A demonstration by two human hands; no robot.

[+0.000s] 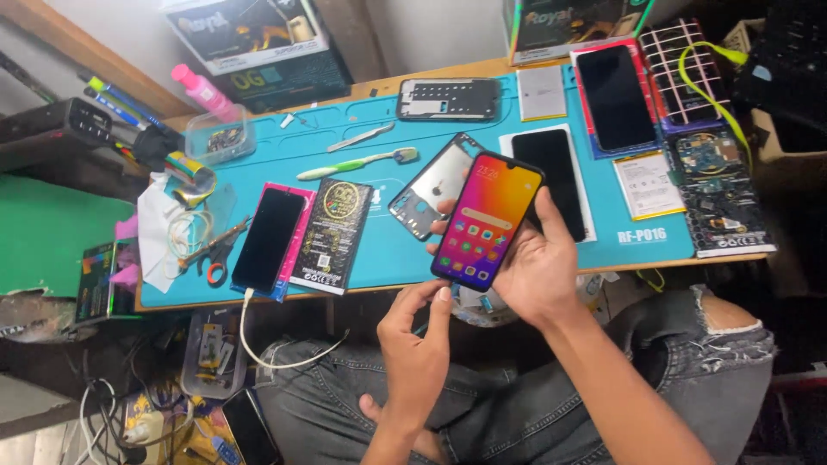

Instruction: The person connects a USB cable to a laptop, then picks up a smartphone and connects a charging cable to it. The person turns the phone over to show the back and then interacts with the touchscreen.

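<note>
My right hand holds a smartphone with its screen lit and coloured icons showing, tilted above the front edge of the blue work mat. My left hand hovers just below the phone's lower end, thumb and index finger close to its bottom edge, holding nothing. A phone back cover lies on the mat behind the held phone.
On the mat lie a dark phone on a cable, a black packet, a toothbrush, tweezers, a phone frame, two dark screens and a circuit board. Scissors rest at the left. My knees sit below the table.
</note>
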